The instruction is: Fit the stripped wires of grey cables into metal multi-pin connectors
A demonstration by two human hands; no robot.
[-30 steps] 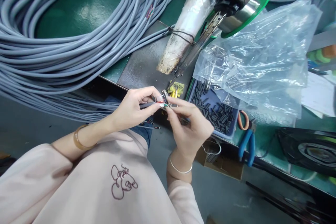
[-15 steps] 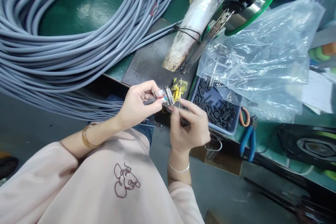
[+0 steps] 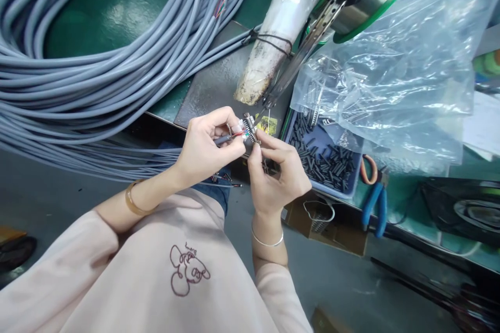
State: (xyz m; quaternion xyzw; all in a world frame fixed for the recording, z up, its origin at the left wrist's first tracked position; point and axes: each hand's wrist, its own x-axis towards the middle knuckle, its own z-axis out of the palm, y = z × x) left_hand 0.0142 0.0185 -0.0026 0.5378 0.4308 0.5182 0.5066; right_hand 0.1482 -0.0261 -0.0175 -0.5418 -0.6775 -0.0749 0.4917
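My left hand (image 3: 211, 143) is closed on a grey cable (image 3: 222, 140), pinching its thin coloured wires (image 3: 237, 135) between thumb and fingertips. The wire ends meet the pin side of a metal multi-pin connector (image 3: 250, 129). My right hand (image 3: 275, 169) grips the lower end of this connector with thumb and forefinger, its other fingers curled. Just above the connector is the tip of a soldering iron (image 3: 285, 75), which slants down from the upper right. Whether the tip touches a pin I cannot tell. A yellow sponge (image 3: 267, 124) lies behind the connector.
A large coil of grey cable (image 3: 128, 75) fills the left of the green bench. A plastic-wrapped pipe (image 3: 269, 41) hangs beside the iron, near a solder spool (image 3: 365, 0). On the right are a blue tray (image 3: 353, 187) of black sleeves, a clear bag (image 3: 402, 78) and pliers (image 3: 375, 203).
My right hand has shifted up and left, and its thumb and forefinger now close on the connector's lower end. The connector sits slightly higher, nearer the iron. The camera view has shifted a little.
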